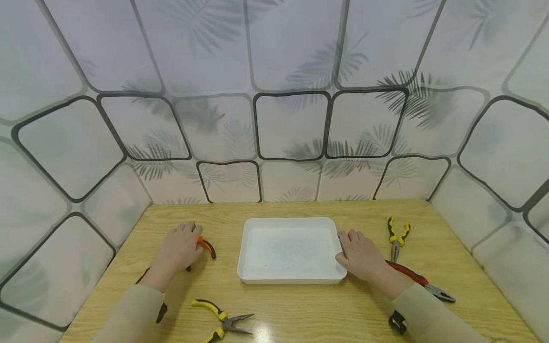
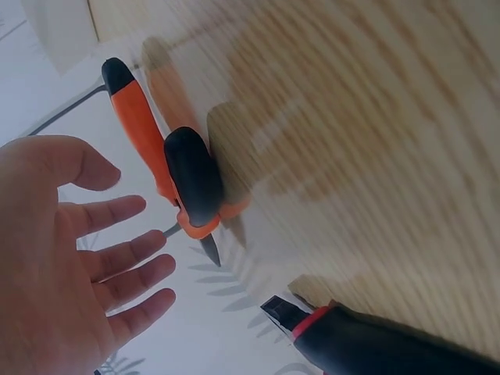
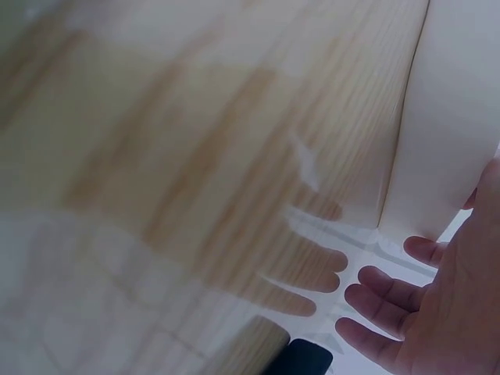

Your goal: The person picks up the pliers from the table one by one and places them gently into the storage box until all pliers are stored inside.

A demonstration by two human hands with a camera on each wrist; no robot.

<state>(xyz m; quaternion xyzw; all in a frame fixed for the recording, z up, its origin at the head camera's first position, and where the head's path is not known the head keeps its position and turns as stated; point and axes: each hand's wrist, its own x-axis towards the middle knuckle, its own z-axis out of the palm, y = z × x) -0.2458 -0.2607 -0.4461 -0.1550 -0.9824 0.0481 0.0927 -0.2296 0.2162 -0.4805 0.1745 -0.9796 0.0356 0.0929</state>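
Note:
In the head view my left hand (image 1: 182,245) reaches over a pair of orange-and-black handled pliers (image 1: 208,246) at the table's left. The left wrist view shows that hand (image 2: 70,258) with spread fingers, a gap between them and the pliers (image 2: 139,125). My right hand (image 1: 362,255) rests at the right side of a shallow white tray (image 1: 291,281), its thumb at the rim. Seen from the right wrist, the loosely extended fingers (image 3: 383,301) lie beside the tray's outer wall (image 3: 445,109). Nothing lies in the tray.
Yellow-and-black needle-nose pliers (image 1: 227,323) lie open at the front; a similar pair (image 1: 396,243) lies at the right. Red-handled pliers (image 1: 411,275) lie beside my right forearm. A black tool with a red band (image 2: 367,340) is near my left hand. Patterned walls (image 1: 291,181) enclose the table.

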